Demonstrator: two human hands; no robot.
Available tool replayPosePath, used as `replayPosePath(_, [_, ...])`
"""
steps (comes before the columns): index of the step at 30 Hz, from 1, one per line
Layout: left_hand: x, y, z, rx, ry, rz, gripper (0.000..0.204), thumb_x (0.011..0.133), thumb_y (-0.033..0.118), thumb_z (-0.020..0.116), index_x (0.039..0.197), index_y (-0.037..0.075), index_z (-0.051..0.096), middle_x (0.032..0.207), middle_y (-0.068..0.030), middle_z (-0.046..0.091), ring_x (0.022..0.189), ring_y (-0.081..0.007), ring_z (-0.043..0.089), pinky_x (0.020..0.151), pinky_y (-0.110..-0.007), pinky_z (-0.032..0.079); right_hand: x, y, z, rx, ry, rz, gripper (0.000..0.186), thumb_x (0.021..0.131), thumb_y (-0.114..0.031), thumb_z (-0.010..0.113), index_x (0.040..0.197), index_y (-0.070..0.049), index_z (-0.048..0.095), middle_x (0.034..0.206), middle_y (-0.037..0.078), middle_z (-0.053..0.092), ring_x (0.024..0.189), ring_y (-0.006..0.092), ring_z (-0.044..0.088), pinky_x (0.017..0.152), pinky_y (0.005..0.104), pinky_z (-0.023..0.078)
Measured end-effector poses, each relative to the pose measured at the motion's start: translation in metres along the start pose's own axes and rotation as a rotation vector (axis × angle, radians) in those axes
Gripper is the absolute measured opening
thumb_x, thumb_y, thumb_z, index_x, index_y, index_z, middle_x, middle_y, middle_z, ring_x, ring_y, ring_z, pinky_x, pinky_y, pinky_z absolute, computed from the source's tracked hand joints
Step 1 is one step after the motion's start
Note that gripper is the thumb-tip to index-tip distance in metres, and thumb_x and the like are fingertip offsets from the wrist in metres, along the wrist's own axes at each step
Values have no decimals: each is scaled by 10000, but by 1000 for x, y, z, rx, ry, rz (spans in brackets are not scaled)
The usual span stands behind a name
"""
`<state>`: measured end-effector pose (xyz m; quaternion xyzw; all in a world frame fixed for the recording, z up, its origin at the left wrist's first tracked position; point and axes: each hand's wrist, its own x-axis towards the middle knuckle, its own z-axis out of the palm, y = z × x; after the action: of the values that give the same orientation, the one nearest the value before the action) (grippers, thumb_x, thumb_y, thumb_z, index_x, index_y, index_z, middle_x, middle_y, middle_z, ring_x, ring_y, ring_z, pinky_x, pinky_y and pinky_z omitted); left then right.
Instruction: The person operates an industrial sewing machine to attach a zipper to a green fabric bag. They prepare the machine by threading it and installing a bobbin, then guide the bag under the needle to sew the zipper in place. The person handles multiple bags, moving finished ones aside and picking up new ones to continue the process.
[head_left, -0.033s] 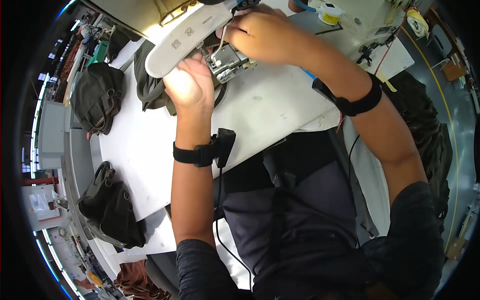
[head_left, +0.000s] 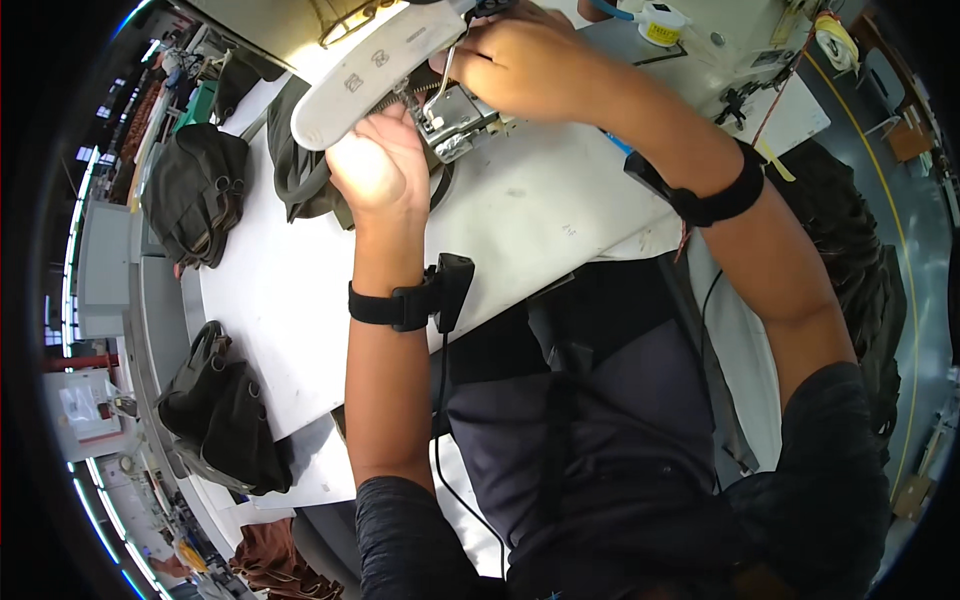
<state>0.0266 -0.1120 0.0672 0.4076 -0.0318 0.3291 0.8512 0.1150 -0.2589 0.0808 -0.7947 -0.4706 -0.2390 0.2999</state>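
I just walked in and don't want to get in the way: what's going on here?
A person is working at a sewing machine, both hands at its head. The left hand is palm up, its fingers reaching in under the head; the right hand is on the head's right side. What either hand grips is hidden. One dark bag lies right beside the left hand, and two more dark bags sit along the left of the white table.

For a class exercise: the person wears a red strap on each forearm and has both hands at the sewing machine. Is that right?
The colour is wrong: in the head view, the strap on each forearm is black. Left hand and right hand are at the sewing machine.
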Motion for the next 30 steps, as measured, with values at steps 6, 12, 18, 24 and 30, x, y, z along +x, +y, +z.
replayPosePath(6, [-10,6,2,6,112,-23,518,1100,391,354,1432,7,454,1430,-175,543,1266,-355,542,1085,-496,432,13,12,-3,117,-93,-107,290,945,-277,565,942,-49,744,1015,176,734,1038,383,662,913,515,489])
replayPosePath(12, [-19,6,-2,7,90,-37,595,1087,447,394,1459,-16,429,1466,-190,511,1324,-367,497,1170,-486,367,12,7,-14,358,-145,21,260,927,-251,628,913,-22,752,943,190,740,967,374,691,902,477,510])
replayPosePath(18, [-38,12,10,-103,155,-10,609,1088,454,419,1468,-21,427,1492,-195,484,1375,-360,457,1224,-478,305,11,-5,-24,460,-190,61,248,933,-224,658,886,6,738,862,225,722,846,377,704,786,462,533])
replayPosePath(24, [-55,11,17,-121,192,-11,587,1084,455,432,1461,5,445,1468,-170,509,1354,-321,469,1208,-457,308,13,-3,-26,527,-276,18,235,922,-215,673,880,11,722,843,213,704,812,360,679,781,456,507])
replayPosePath(30, [-66,11,20,-122,245,-26,564,1082,449,442,1451,24,467,1460,-140,529,1325,-288,492,1173,-437,327,8,0,-24,509,-320,53,241,900,-239,733,989,-15,736,1055,108,756,1020,227,702,937,360,519])
